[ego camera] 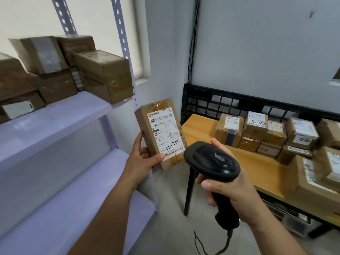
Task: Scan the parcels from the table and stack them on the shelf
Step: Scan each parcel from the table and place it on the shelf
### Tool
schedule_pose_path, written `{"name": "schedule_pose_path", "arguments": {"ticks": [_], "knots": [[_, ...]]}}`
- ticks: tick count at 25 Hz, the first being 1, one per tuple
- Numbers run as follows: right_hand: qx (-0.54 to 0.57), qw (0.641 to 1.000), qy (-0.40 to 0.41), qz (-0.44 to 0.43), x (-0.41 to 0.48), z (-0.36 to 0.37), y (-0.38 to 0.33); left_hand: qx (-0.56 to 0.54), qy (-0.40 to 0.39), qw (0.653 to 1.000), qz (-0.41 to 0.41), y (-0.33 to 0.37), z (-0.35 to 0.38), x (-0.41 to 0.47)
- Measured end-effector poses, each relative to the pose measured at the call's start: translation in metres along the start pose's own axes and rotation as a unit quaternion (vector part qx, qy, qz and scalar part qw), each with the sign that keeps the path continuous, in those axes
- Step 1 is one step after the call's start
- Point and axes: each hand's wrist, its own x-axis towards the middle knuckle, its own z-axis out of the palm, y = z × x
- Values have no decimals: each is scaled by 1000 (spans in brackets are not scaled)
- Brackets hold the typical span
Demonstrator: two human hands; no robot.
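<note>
Just left of the right grip (230,186), the parcel (145,124) is held upright in the left grip (141,159), with fingers curled round its lower edge and the thumb laid on the bottom of the label (165,133). The scanner (211,161) is clasped by its handle in the right grip, its head close beside the parcel's lower corner. For a clean read, the head should be tipped up towards the barcode (161,117) near the top, the thumb kept off the printed bars, and the parcel held steady. Above the left grip, the shelf (55,115) carries boxes (104,74). Other parcels (266,133) lie on the worktop (257,162) beyond the right grip.
</note>
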Motion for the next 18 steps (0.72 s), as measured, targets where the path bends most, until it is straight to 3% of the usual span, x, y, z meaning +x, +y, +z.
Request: {"name": "schedule_pose_path", "arguments": {"ticks": [8,18], "knots": [[20,1000,-18,-5,-26,53,-2,13,37,999,11,-11,-39,-44],[52,993,-107,-26,-31,64,-18,47,152,987,31,-11,-55,-86]]}}
